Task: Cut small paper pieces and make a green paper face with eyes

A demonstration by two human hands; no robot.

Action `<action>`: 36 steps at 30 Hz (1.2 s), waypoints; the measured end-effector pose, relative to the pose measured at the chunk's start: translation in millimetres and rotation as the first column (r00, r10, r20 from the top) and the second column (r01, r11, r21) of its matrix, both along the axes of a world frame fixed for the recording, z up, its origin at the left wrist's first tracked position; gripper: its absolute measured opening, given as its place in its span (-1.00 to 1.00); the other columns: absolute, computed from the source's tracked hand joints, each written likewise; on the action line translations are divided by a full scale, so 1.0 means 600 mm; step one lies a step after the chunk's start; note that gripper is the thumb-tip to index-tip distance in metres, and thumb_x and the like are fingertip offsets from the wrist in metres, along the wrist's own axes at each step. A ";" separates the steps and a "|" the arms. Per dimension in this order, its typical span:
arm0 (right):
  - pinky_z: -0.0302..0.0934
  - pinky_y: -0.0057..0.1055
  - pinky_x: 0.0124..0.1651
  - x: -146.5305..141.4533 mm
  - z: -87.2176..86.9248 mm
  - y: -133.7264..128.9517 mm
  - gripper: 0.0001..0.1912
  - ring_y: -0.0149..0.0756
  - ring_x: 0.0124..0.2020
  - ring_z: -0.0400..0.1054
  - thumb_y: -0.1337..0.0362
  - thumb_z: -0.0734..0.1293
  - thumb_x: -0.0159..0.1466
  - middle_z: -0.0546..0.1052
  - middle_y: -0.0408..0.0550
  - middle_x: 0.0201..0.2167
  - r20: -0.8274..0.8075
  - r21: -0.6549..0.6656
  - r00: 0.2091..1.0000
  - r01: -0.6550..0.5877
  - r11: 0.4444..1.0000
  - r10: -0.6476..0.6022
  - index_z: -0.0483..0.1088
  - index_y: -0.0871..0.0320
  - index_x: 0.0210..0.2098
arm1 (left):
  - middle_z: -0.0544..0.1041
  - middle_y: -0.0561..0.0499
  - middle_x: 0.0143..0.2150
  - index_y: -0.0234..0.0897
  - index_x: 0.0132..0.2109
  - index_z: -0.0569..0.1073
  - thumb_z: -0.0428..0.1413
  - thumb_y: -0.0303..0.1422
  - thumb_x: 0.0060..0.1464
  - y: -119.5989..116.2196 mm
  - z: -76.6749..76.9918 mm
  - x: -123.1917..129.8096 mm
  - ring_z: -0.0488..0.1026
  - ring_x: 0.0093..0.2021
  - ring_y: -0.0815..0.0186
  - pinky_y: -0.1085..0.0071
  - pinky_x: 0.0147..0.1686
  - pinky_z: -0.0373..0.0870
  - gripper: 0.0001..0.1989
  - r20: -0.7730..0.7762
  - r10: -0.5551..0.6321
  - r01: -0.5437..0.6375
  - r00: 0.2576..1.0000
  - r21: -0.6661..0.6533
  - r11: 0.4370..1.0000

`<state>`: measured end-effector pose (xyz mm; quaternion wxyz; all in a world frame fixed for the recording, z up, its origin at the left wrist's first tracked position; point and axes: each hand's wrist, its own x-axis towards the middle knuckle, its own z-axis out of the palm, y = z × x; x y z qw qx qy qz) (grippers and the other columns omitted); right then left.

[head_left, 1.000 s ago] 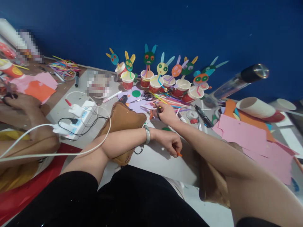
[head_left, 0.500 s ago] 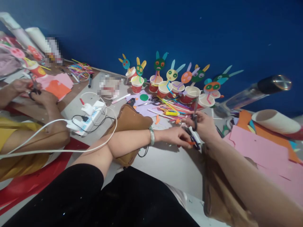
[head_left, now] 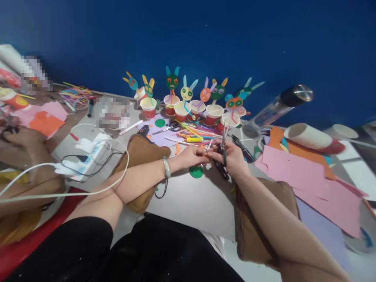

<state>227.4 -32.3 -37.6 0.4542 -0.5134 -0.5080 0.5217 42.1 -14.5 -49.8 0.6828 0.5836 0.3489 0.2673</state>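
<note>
My left hand [head_left: 192, 157], with a pale bangle on its wrist, is closed in a pinch on a small piece of orange paper [head_left: 206, 156]. Held in my right hand [head_left: 233, 158] is a pair of scissors [head_left: 225, 137], blades pointing up and away from me. The fingertips of both hands meet around the orange piece. A green paper circle [head_left: 196, 172] lies on the table below my left fingers. Beneath my right hand, dark pens [head_left: 221, 171] are partly covered.
Several paper cups with rabbit-like paper figures [head_left: 182, 111] stand along the blue wall. Coloured sticks [head_left: 195, 133] lie before them. A bottle [head_left: 266, 113] and pink paper [head_left: 296, 168] are at right. Left are a power strip [head_left: 94, 156], white cables and another person's hand [head_left: 22, 137].
The view has swung right, so the scene sits further left. My hands have come together at the orange piece, and the green circle now shows under my left hand.
</note>
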 end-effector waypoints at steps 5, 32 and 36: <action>0.36 -0.43 -0.46 0.000 -0.010 -0.006 -0.44 -0.35 -0.53 0.45 0.16 0.69 -0.09 0.58 -0.19 -0.47 0.025 0.069 1.000 -0.003 0.998 0.001 0.44 0.10 -0.18 | 0.38 0.13 -0.62 -0.35 -0.51 0.45 0.24 -0.36 0.04 0.003 0.000 0.000 0.24 -0.61 0.52 0.51 -0.54 0.15 -0.77 -0.009 0.002 -0.002 1.000 0.006 1.000; 0.20 -0.41 -0.52 -0.015 -0.011 -0.019 -0.43 -0.40 -0.59 0.28 -0.09 0.59 0.03 0.50 -0.20 -0.45 0.041 0.045 0.997 0.065 0.997 -0.067 0.36 0.04 -0.15 | 0.42 0.14 -0.51 -0.33 -0.45 0.44 0.36 -0.26 -0.04 0.004 0.008 0.007 0.29 -0.52 0.54 0.54 -0.47 0.27 -0.71 0.166 0.274 -0.252 0.947 -0.142 0.957; 0.25 -0.33 -0.51 -0.007 -0.015 -0.022 -0.41 -0.31 -0.57 0.34 -0.21 0.53 0.08 0.56 -0.13 -0.43 0.010 0.032 0.998 0.065 0.997 -0.066 0.39 0.01 -0.10 | 0.48 0.09 -0.46 -0.33 -0.45 0.44 0.38 -0.26 -0.06 0.016 0.020 -0.003 0.40 -0.43 0.49 0.55 -0.42 0.32 -0.70 0.227 0.300 -0.259 0.926 -0.195 0.946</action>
